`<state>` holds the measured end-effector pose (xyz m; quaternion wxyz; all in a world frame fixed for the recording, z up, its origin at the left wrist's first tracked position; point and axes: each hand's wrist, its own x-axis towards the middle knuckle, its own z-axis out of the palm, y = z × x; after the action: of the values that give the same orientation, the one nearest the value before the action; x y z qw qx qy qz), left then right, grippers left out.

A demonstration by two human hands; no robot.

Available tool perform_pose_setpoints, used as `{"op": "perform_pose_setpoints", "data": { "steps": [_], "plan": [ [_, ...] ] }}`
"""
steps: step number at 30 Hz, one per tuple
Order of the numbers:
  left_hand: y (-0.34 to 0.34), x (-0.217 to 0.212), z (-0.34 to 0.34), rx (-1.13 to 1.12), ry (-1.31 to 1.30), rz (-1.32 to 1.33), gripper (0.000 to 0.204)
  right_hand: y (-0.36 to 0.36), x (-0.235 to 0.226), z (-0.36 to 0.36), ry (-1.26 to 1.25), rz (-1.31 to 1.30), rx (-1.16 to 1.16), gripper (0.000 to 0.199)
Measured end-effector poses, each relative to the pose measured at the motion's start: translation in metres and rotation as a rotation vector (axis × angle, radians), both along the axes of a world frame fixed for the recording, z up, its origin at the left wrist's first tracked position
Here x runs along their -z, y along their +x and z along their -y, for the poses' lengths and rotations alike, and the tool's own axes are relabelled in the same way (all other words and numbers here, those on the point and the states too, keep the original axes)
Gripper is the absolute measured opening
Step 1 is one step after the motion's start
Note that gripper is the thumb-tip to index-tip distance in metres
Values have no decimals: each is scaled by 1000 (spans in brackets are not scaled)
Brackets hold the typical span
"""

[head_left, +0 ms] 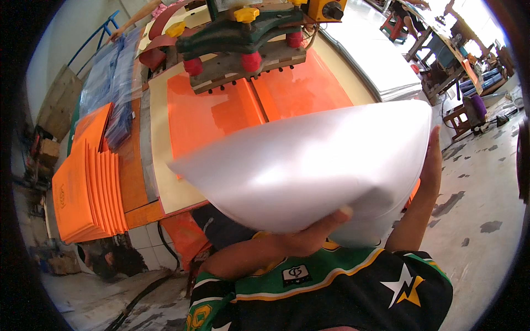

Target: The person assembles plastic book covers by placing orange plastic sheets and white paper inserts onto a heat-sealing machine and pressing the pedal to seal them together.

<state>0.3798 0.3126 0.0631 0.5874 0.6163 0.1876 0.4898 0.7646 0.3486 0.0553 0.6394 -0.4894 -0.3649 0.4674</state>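
Note:
A large glossy whitish plastic sheet [309,160], curved and bowed, spans the space in front of my chest. My left hand [323,229] pinches its near edge, the thumb lying on top and the fingers hidden. At the sheet's right end, my right hand [433,151] grips the edge, mostly hidden behind it. Beyond the sheet, an orange folder [215,113] lies spread on the cream press bed [185,201], partly covered by the sheet. Over its far part stands a dark green press head [248,36] with yellow knobs and red cushions.
A stack of orange folders [91,190] sits at the table's left, beside clear plastic sleeves [113,77]. Another person's hand [117,34] reaches those sleeves. White sheets [381,60] are piled at the back right. A workbench [441,38] stands beyond.

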Motion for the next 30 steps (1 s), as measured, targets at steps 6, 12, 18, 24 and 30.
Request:
{"op": "perform_pose_setpoints", "data": {
  "steps": [6, 12, 18, 24, 30],
  "plan": [
    [-20, 51, -6, 615, -410, 820, 88, 13, -31, -1, 114, 357, 44, 38],
    [-16, 84, -17, 849, -483, 1242, 139, 41, -59, -9, 134, 520, 128, 37],
    [-42, 83, -4, 667, -799, 1103, 137, 61, -81, -15, 44, 706, -117, 45],
    [-58, 99, 3, 339, -863, 557, 105, 50, -85, -17, -91, 874, -139, 46],
    [-67, 94, -3, 307, -740, 580, 91, 35, -90, -27, -146, 881, -227, 49]
  ]
}}
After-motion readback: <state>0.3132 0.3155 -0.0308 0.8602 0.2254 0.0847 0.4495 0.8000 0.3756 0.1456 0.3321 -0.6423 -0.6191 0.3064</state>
